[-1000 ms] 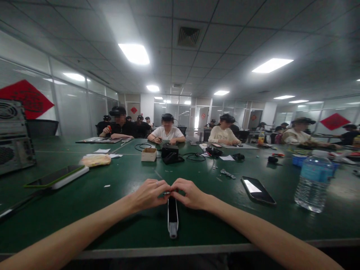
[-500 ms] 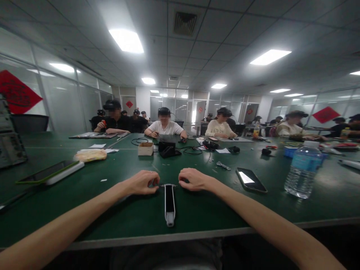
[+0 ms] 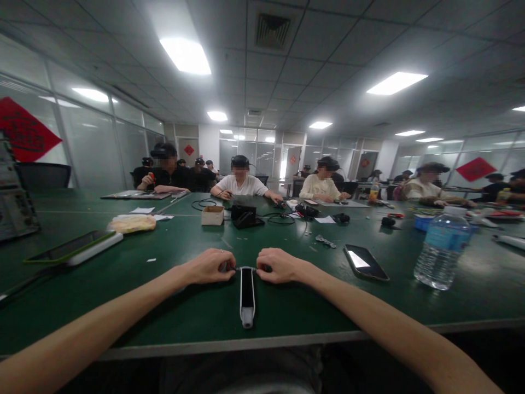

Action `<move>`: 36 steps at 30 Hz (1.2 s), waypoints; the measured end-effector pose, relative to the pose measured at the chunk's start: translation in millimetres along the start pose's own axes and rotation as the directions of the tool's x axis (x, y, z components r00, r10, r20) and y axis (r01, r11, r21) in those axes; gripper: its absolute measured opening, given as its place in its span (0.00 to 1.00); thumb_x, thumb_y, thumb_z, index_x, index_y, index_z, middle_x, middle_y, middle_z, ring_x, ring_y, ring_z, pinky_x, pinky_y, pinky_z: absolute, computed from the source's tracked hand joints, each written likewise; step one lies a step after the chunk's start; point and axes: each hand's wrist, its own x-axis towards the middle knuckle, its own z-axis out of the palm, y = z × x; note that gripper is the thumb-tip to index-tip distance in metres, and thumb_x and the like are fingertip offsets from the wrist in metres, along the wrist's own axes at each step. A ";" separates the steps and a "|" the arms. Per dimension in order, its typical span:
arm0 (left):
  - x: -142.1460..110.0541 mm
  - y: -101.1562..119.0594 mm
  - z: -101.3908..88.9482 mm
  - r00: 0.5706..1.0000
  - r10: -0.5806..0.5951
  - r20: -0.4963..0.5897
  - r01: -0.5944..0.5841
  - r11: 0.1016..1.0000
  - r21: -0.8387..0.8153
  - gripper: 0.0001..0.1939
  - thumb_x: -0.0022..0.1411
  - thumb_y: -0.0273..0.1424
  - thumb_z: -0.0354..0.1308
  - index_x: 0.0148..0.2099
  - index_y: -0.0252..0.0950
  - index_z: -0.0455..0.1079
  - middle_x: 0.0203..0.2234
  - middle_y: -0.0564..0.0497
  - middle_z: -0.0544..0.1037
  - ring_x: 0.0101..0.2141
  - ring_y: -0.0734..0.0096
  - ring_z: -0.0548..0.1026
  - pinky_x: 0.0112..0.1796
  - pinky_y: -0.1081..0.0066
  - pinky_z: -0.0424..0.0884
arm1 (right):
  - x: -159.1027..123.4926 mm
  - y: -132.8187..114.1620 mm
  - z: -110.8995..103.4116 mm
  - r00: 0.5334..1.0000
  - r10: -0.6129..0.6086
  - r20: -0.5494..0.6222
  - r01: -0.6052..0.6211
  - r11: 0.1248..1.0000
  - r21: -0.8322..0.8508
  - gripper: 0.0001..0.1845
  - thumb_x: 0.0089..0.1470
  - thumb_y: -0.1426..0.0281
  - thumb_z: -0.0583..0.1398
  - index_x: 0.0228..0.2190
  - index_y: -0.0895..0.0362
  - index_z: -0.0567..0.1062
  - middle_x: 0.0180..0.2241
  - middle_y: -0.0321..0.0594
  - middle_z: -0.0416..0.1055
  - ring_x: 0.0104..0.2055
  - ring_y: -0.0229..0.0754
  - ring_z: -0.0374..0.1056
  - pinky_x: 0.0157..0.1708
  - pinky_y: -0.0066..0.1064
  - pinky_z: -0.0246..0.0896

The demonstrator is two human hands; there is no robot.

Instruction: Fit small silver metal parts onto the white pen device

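Observation:
A slim white-framed device (image 3: 247, 293) with a dark face and a grey near end lies flat on the green table, pointing away from me. Small thin pieces stick out sideways from its far end. My left hand (image 3: 215, 266) is closed, thumb and forefinger pinched at the left piece. On the other side, my right hand (image 3: 275, 265) is curled closed, its fingertips at the right piece. What exactly sits between the fingertips is too small to make out. Both wrists rest low over the table.
To the right lie a phone (image 3: 366, 262) and a water bottle (image 3: 443, 249). Ahead stand an open cardboard box (image 3: 212, 215) and a black stand (image 3: 245, 216) among cables. Left are a green-edged tablet-like object (image 3: 69, 247) and a plastic bag (image 3: 132, 224). Several people sit across the table.
My right hand has moved left, its fingertips now touching the device's right side. The left hand has shifted slightly right. Across the table, a person's hand has moved right with a small dark object.

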 end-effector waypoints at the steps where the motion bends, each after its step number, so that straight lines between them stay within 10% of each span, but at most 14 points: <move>1: 0.4 0.2 -0.1 1.000 -0.015 0.012 0.014 1.000 0.005 0.09 0.59 0.35 0.54 0.39 0.36 0.70 0.26 0.55 0.74 0.26 0.74 0.71 0.28 0.76 0.64 | 0.2 -0.4 -0.1 1.000 0.006 0.006 -0.006 1.000 -0.008 0.07 0.54 0.71 0.58 0.26 0.59 0.72 0.27 0.37 0.66 0.30 0.36 0.60 0.32 0.27 0.52; 36: 2.5 5.3 8.7 0.999 -0.037 -0.024 0.038 0.996 0.077 0.10 0.59 0.34 0.55 0.43 0.37 0.68 0.30 0.54 0.74 0.28 0.72 0.72 0.31 0.74 0.65 | 1.0 0.0 1.8 0.999 0.031 0.035 -0.031 1.000 -0.006 0.07 0.54 0.71 0.57 0.27 0.60 0.72 0.27 0.38 0.67 0.30 0.36 0.60 0.32 0.27 0.52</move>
